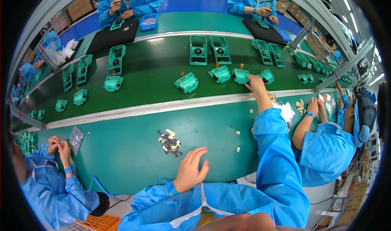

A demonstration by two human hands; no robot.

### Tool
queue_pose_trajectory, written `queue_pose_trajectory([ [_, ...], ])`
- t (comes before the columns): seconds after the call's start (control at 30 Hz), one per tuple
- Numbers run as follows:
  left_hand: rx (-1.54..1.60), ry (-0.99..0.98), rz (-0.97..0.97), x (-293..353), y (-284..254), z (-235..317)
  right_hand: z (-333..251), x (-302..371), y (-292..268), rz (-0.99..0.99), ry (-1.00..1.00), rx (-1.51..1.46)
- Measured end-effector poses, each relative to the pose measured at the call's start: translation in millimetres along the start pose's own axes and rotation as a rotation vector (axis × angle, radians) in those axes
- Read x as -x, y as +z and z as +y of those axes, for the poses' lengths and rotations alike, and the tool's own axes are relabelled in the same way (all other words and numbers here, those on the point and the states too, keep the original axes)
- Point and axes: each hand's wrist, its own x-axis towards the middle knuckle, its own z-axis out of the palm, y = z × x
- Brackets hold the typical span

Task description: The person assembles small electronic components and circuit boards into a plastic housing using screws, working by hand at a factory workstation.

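Note:
Stretched out over the green conveyor belt, my right hand has its thumb and fingers closed on the near right edge of a small teal plastic housing with an orange tab. Other teal housings, one to the left and one to the right, lie close by. My left hand is above the green worktable, holding nothing, fingers apart. Just beyond it sits a loose pile of small black and cream parts.
A white rail divides the table from the belt, where larger teal frames lie farther back. Co-workers sit on my left and right; two more work across the belt. A bag of grey parts lies left.

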Motion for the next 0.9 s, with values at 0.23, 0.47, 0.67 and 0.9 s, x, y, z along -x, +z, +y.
queue_pose_trajectory([
  [0.23,0.031,-0.009,-0.072,1.9,4.2,-12.1,9.8,43.7,2.4,0.177,-0.525,0.473],
  [0.47,0.035,-0.026,-0.150,2.6,15.9,-9.0,16.5,255.4,2.3,-0.104,-0.804,0.452],
  [0.67,-0.003,-0.017,-0.189,1.5,24.6,-6.1,96.2,329.3,15.7,-0.023,-0.796,0.355],
  [0.9,0.044,0.014,-0.146,3.7,27.7,-12.2,99.3,325.4,18.4,0.036,-0.986,0.320],
])
